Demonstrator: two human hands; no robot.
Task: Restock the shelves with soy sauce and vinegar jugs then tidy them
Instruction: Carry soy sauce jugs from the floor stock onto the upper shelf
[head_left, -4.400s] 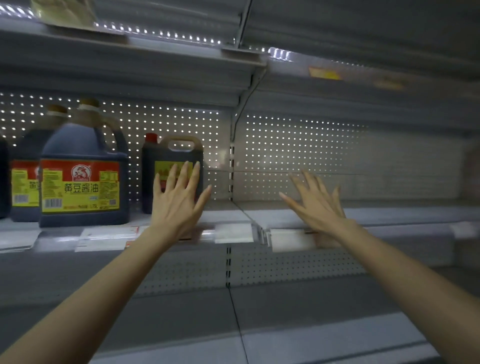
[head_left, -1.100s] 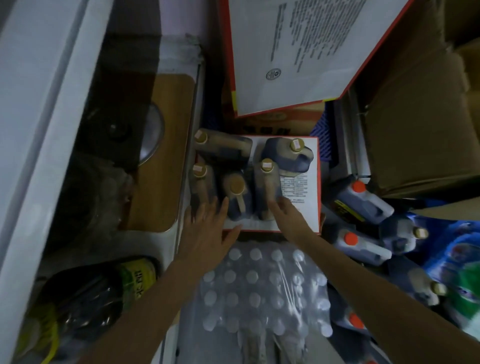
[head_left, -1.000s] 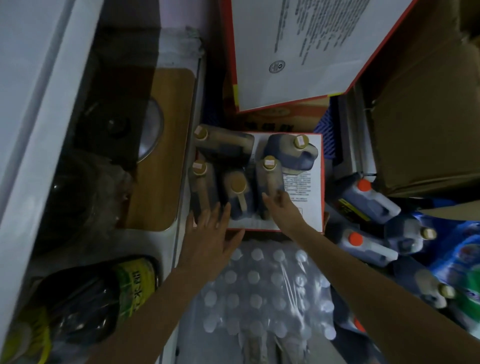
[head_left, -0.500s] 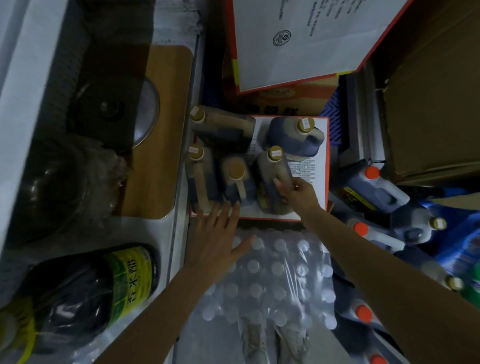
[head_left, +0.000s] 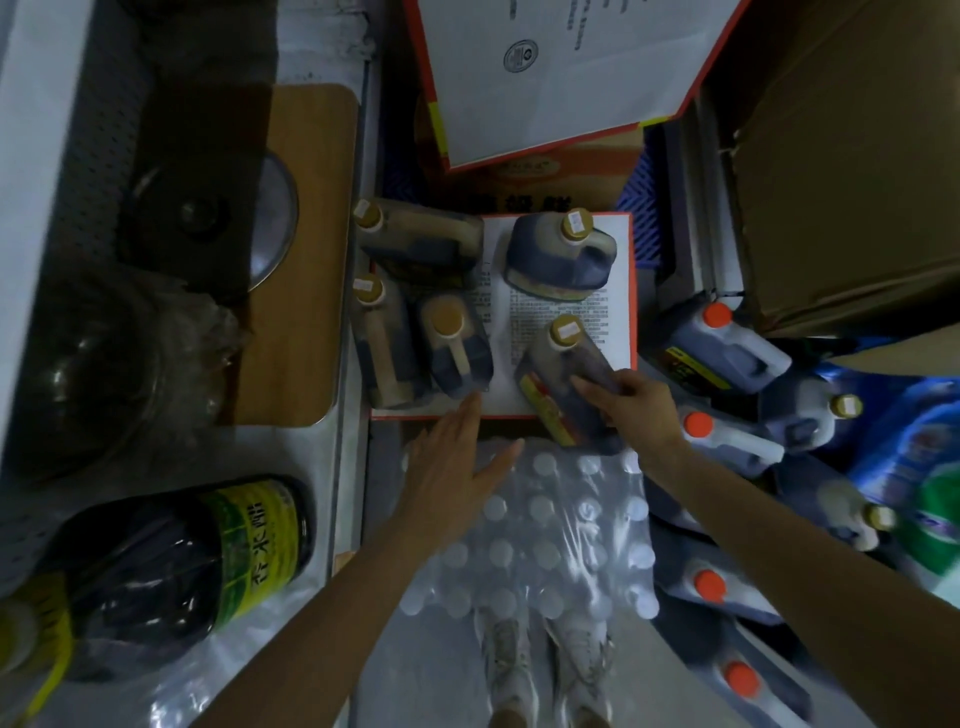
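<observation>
I look down at several dark soy sauce jugs with gold caps standing on a white, red-edged carton. My right hand grips one jug by its handle; it tilts toward me, off the carton's near edge. My left hand is flat with fingers spread, just left of that jug, above a shrink-wrapped pack of white-capped bottles, holding nothing. Another jug stands at the carton's far right, and a group of jugs crowds its left side.
Orange-capped jugs lie piled at the right beside a brown cardboard box. A large open carton flap stands beyond. At the left, a low shelf holds a wrapped vinegar bottle, a wooden board and a glass lid.
I turned from the shelf down to the stock on the floor. In the last second my right hand closed on a jug's handle and pulled it toward me, tilting it; my left hand shifted right.
</observation>
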